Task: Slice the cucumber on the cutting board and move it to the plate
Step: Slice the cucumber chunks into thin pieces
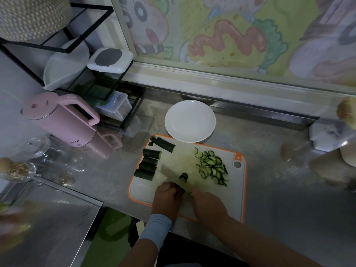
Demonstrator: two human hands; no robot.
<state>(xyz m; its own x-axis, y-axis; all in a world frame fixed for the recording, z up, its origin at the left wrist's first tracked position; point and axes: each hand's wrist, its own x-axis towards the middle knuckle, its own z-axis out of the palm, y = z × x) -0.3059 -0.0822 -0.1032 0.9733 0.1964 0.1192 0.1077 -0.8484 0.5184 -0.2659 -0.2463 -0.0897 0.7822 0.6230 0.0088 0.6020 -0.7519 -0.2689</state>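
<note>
Stainless-steel counter under a cartoon-patterned window fills my view, with the grey plastic cutting board with an orange rim set near its front edge and the round white plate just beyond the board's far side, its bowl bare. I judge the job roughly half done. A heap of thin green half-moon cucumber slices lies on the board's right side, while five dark-skinned uncut cucumber chunks wait in a row along the left. Between them a short cucumber stub sits against the broad steel knife blade. My left hand, in a pale blue cuff, looks curled round the dark knife handle; my right hand lies back-up beside it, fingertips at the blade, and I cannot tell whether it pinches anything. Left to do, as I read it: finishing the stub, slicing the chunks, then carrying everything to the plate, which has received nothing.
</note>
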